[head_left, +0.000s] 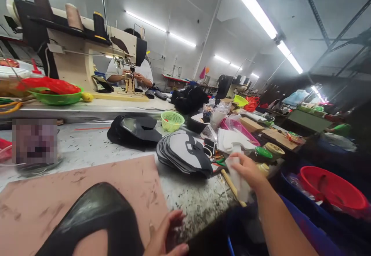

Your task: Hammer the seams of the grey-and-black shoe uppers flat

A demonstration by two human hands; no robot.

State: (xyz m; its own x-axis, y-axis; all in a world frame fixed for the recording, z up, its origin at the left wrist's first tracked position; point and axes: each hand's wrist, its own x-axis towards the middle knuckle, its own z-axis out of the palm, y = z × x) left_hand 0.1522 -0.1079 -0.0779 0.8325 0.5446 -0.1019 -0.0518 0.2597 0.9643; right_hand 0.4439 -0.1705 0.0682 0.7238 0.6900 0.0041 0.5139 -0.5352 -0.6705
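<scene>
Strip (242, 186) clasped in right grip (249, 171), black piece (120, 209) just beside open left grip (166, 237)

The left hand (166, 237) and right hand (248, 173) are both bare, with thin fingers that look a bit blurry. The right arm (279, 217) is bare too. It is smooth and long, slim at the wrist and fatter farther up.

Glossy smooth black shoe upper (100, 205), matt pink sheet (139, 178) with dark scuffs, rough paint-flecked pale counter (199, 205), matt grey and black stacked pieces (181, 151), pale green perforated plastic basket (172, 121), smooth red plastic basin (333, 188), thin crinkled red plastic bag (52, 85), white paper notebook (228, 140)
</scene>
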